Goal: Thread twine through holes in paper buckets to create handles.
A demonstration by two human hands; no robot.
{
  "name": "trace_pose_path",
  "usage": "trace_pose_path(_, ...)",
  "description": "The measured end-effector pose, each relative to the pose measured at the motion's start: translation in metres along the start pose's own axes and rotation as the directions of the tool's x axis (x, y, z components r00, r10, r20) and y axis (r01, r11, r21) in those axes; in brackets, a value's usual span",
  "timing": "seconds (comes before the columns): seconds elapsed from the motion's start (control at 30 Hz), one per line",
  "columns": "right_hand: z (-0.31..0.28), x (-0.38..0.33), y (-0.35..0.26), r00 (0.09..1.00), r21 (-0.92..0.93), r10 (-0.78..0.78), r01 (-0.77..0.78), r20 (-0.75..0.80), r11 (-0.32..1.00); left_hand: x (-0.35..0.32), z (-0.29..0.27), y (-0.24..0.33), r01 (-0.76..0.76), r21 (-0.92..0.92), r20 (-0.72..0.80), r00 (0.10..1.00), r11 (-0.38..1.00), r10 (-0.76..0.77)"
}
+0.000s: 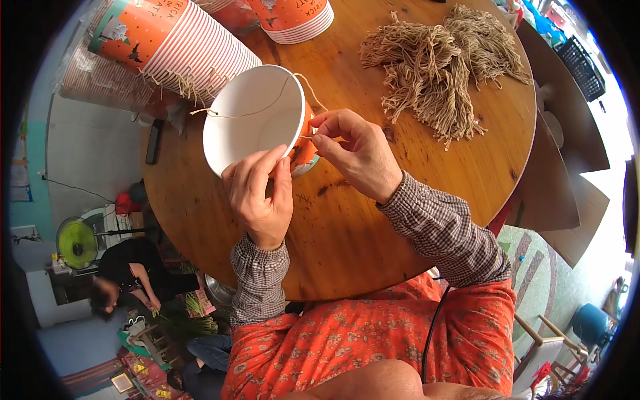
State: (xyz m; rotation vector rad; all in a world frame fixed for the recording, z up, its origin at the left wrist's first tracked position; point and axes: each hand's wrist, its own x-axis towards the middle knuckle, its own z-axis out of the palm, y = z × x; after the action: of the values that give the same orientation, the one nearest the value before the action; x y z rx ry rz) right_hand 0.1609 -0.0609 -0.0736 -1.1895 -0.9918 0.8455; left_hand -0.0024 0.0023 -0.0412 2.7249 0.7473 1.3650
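Note:
A paper bucket (230, 137), white inside with an orange printed outside, is tilted over the table with its mouth toward me. My left hand (260, 197) grips its near right rim, thumb and fingers on either side of the wall. A thin beige cord (308, 83) crosses the bucket's mouth and loops over its right side. One end of it, knotted, sticks out at the left rim. My right hand (357, 152) is closed in a pinch on the cord beside the bucket's outer right wall. The exact spot where the cord meets that wall is partly hidden by my fingers.
Nested orange buckets (177, 43) lie at the back left, with cut cords draped on them. Another stack (297, 20) stands behind. Beige cord bundles (433, 73) lie at the back right of the round wooden table (360, 247). Cardboard (553, 180) stands right; a person (137, 280) bends lower left.

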Motion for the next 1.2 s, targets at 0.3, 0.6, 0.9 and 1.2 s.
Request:
trace_pose_path(0.3,0.004,-0.003,-0.006,0.985,-0.195,-0.157,0.141,-0.069,0.971,0.003,-0.004,0.009,-0.014,-0.013,0.043,0.999,1.000,0.014)
trace_pose_path(0.6,0.006,-0.007,-0.010,0.999,-0.044,-0.037,0.036,-0.018,0.998,0.039,-0.020,0.005,0.107,-0.099,0.351,0.934,0.989,-0.066)
trace_pose_path(0.9,0.004,-0.005,-0.008,1.000,-0.037,-0.026,0.027,0.007,0.999,0.055,-0.012,-0.008,0.244,-0.231,0.552,0.830,0.942,-0.080)
trace_pose_path(1.2,-0.009,-0.008,-0.034,0.981,-0.121,-0.193,0.193,0.012,0.974,0.049,-0.006,0.012,-0.182,-0.165,0.096,0.975,0.969,0.199)
